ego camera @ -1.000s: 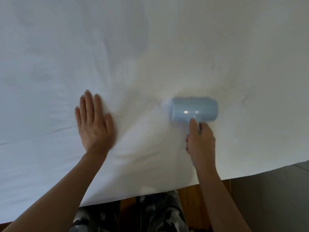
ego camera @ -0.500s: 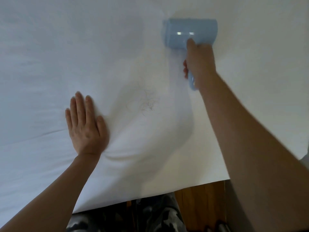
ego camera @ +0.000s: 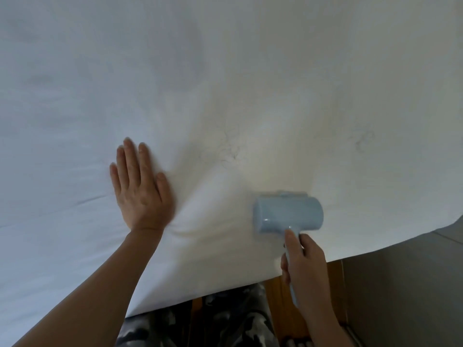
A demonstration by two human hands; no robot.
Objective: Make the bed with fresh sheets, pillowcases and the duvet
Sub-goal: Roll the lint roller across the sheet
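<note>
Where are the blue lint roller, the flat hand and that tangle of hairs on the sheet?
lint roller point(ego camera: 288, 212): head view, middle of its blue drum.
left hand point(ego camera: 141, 194): head view, back of the hand, flat on the sheet.
hairs point(ego camera: 229, 152): head view, the dark tangle between hand and roller.
</note>
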